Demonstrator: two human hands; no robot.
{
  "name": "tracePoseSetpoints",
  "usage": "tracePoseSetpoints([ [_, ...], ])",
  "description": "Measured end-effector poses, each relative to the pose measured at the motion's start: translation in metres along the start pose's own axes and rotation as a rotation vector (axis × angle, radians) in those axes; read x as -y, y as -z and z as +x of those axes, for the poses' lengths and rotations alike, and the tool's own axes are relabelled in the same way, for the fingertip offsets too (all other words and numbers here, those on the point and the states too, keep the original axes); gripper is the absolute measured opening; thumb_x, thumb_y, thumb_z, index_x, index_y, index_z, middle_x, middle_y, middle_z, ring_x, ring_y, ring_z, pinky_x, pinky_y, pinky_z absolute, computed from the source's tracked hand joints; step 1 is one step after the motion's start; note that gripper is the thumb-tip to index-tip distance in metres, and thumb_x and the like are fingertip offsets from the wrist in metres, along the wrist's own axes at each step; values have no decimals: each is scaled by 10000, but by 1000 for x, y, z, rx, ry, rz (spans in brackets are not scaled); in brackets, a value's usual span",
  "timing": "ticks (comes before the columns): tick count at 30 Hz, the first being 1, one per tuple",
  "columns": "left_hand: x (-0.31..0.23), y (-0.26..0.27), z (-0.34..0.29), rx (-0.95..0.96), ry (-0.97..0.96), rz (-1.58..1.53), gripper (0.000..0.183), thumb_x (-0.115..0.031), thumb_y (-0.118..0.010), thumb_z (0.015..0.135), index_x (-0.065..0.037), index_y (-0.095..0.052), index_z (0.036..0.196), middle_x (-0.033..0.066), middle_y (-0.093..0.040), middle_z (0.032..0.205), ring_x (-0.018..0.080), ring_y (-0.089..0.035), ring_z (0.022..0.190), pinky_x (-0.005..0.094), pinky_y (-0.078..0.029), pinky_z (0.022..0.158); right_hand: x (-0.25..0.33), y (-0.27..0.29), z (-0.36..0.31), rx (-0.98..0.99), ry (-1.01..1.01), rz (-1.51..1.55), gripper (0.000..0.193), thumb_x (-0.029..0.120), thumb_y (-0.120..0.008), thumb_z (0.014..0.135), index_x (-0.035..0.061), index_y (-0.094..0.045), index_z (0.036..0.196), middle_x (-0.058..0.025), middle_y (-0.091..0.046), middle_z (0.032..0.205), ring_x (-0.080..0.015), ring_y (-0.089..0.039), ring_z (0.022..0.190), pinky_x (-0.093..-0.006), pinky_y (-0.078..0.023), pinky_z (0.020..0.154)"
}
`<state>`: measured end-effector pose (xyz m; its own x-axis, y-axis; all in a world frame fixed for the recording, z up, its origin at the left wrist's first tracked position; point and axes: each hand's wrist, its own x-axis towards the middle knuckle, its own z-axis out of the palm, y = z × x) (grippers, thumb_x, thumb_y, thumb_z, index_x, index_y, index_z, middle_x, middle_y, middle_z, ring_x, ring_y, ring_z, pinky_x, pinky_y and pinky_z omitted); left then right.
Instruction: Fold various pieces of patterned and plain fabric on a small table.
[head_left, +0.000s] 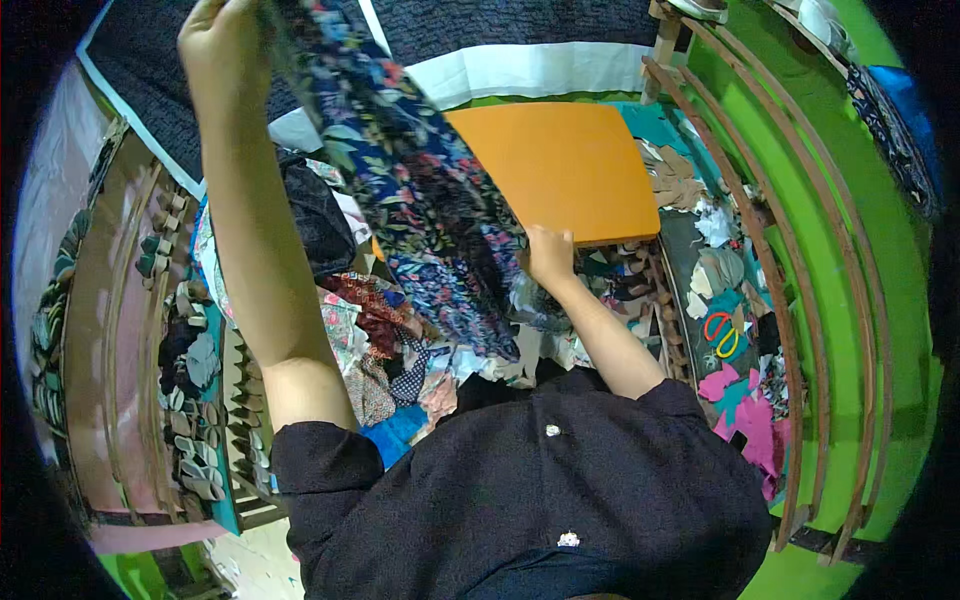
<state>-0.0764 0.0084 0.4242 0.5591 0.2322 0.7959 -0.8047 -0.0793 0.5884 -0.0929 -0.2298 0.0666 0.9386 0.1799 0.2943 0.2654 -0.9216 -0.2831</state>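
Note:
A dark blue floral cloth [400, 180] with red, white and green print hangs stretched between my two hands. My left hand [220, 50] is raised high at the upper left, closed on the cloth's upper end. Lower and to the right, my right hand [550, 258] pinches the cloth's right edge, its thumb upward. The cloth's lower end hangs in front of my chest, over a heap of mixed fabric pieces [375, 320]. Behind the cloth lies an orange board [565, 165], partly covered by it.
Wooden racks with shoes [195, 455] stand at the left. To the right, scissors with red and yellow handles [729, 352] lie among fabric scraps, near pink pieces [755, 430]. Curved wooden rails [800, 260] run along the green wall [905, 300]. A dark white-edged cloth [530, 22] hangs at the back.

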Motion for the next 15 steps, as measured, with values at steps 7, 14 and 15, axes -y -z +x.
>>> tracePoseSetpoints([
  [7, 83, 16, -41, 238, 290, 190, 242, -274, -632, 816, -33, -631, 820, -46, -557, 691, 19, -469, 610, 170, -355, 551, -46, 21, 5, -127, -370, 428, 358, 100, -496, 714, 132, -584, 1059, -164, -605, 979, -335, -532, 963, -422, -354, 848],
  [14, 171, 68, -133, 98, 502, 76, 255, -264, -469, 901, -44, -541, 794, -41, -479, 681, 59, -431, 586, 204, -365, 540, -11, 108, 27, -375, -140, 578, 292, -20, -485, 661, 9, -622, 918, -140, -647, 821, -225, -628, 802, -294, -463, 724],
  [15, 165, 64, -142, -13, 598, -41, 239, -267, -445, 903, -67, -530, 802, -32, -454, 661, 74, -434, 559, 218, -380, 524, -11, 118, 30, -495, -55, 599, 283, -28, -500, 667, 13, -622, 918, -120, -653, 787, -190, -636, 775, -274, -470, 686],
])
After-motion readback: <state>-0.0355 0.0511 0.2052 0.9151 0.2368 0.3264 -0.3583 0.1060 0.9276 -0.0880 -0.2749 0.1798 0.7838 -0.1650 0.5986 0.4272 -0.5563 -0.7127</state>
